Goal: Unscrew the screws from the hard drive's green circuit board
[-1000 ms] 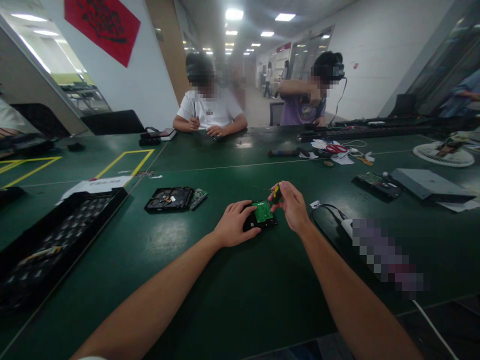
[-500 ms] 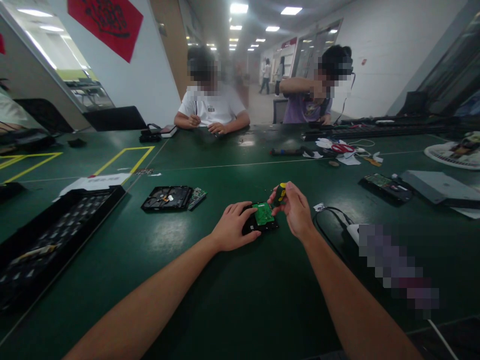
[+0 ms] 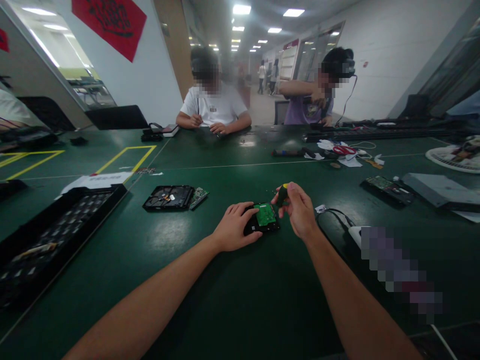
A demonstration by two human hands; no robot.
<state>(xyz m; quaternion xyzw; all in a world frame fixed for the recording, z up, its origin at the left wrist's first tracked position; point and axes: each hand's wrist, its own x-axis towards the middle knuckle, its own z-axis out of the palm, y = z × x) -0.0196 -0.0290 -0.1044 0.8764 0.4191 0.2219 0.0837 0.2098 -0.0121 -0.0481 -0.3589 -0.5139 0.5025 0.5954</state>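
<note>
A black hard drive [image 3: 270, 228] with a green circuit board [image 3: 266, 214] facing up lies flat on the green table. My left hand [image 3: 237, 227] grips its left side, thumb along the near edge and fingers over the far part. In my right hand [image 3: 300, 212] is a small screwdriver [image 3: 282, 196] with a dark and yellow handle, pinched between thumb and fingers. The tool stands over the drive's right edge. Its tip is hidden or too small to make out.
To the left lie an opened drive casing [image 3: 168, 198], a loose circuit board [image 3: 199, 198] and a long black tray [image 3: 112, 192]. On the right are another drive [image 3: 386, 191], a grey metal box [image 3: 438, 190] and a cabled white device [image 3: 355, 233]. Two people sit across the table.
The screwdriver's handle has turned in my right hand, showing less yellow. My left hand keeps its hold on the drive. The whole view has shifted slightly.
</note>
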